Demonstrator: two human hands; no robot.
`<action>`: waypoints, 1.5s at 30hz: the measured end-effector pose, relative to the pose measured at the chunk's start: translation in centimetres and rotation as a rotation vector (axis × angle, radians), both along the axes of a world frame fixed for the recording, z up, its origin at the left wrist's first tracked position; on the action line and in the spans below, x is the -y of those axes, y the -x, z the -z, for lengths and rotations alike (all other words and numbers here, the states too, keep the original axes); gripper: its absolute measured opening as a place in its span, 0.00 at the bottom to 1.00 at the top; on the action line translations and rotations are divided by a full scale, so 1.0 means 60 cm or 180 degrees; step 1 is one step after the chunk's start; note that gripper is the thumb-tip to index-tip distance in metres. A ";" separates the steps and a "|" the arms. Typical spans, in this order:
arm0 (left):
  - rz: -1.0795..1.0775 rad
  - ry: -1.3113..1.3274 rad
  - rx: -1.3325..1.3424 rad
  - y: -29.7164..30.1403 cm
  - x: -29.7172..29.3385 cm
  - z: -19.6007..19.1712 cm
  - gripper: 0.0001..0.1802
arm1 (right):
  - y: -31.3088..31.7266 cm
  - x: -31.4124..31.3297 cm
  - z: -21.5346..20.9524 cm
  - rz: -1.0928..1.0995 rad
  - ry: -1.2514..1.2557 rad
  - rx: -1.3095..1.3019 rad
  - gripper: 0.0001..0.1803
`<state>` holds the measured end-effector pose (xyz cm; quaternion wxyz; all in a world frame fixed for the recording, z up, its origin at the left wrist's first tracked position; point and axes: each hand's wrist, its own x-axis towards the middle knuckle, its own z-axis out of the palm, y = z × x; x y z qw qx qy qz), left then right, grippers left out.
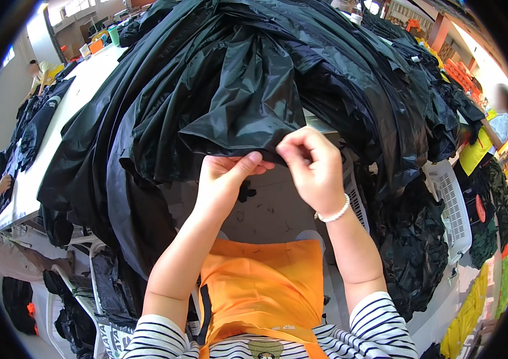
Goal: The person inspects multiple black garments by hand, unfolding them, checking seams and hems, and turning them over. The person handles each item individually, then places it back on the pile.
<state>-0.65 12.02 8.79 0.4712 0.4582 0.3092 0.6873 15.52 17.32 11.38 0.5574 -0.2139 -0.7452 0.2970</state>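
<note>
A large heap of shiny black fabric point(248, 102) spreads over the table in front of me and hangs down toward my lap. My left hand point(227, 176) pinches the hanging lower edge of one piece between thumb and fingers. Just to its right, my right hand point(314, 161) has its fingertips closed on the same edge near its corner. The cloth between them is drawn into folds. Fine detail at my right fingertips is slightly blurred. A beaded bracelet point(333, 210) circles my right wrist, and an orange apron point(260, 275) covers my lap.
A white tabletop point(80, 107) runs along the left, with dark garments on its far side. White plastic baskets point(450, 206) stand at right. A green cup point(114, 35) is at the back left. People work at both sides, one beside yellow cloth point(475, 149).
</note>
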 end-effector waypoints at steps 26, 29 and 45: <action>-0.0054 0.0348 0.0686 -0.006 0.009 -0.008 0.10 | -0.002 0.018 0.003 0.0007 -0.0126 -0.0405 0.05; 0.0032 0.0523 0.0627 -0.027 0.004 -0.007 0.08 | 0.003 0.012 0.016 0.0173 -0.0409 -0.0364 0.06; -0.0598 0.0448 -0.0100 -0.059 0.000 0.004 0.10 | -0.031 0.017 0.031 -0.1154 0.2725 -0.1155 0.10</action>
